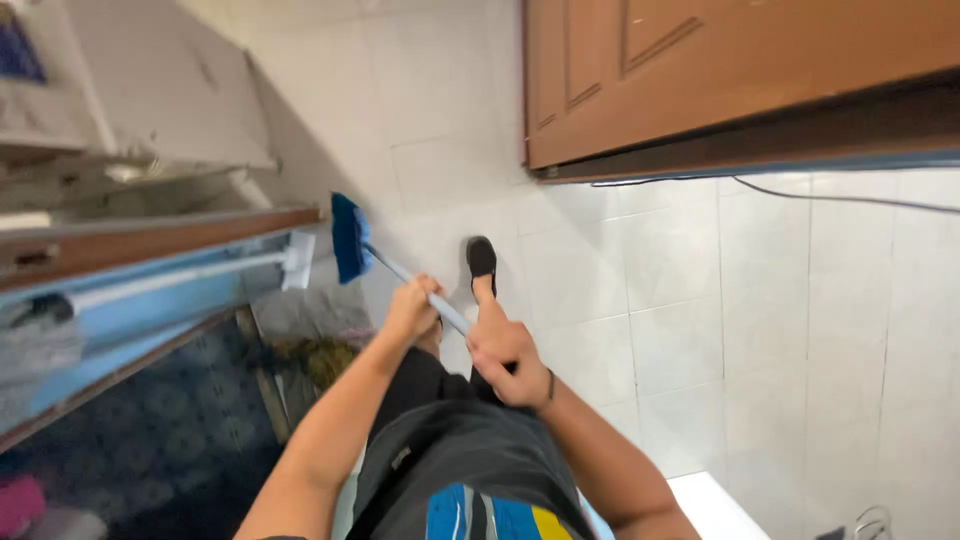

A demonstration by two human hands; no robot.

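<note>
I hold a broom with a light blue handle (415, 278) and a dark blue brush head (350, 236). The head rests on the white tiled floor (680, 300) close to a door threshold. My left hand (412, 308) grips the handle farther down toward the head. Higher on the handle, nearer my body, my right hand (503, 350) is closed around it, a dark band on its wrist. One foot in a black shoe (481, 258) stands on the tiles just right of the handle.
A brown wooden door (700, 70) fills the upper right, with a thin cable (840, 198) along the floor below it. Left are a blue-painted frame (150, 300), a white rod, a patterned dark blue rug (160, 430) and a small mat (310, 315).
</note>
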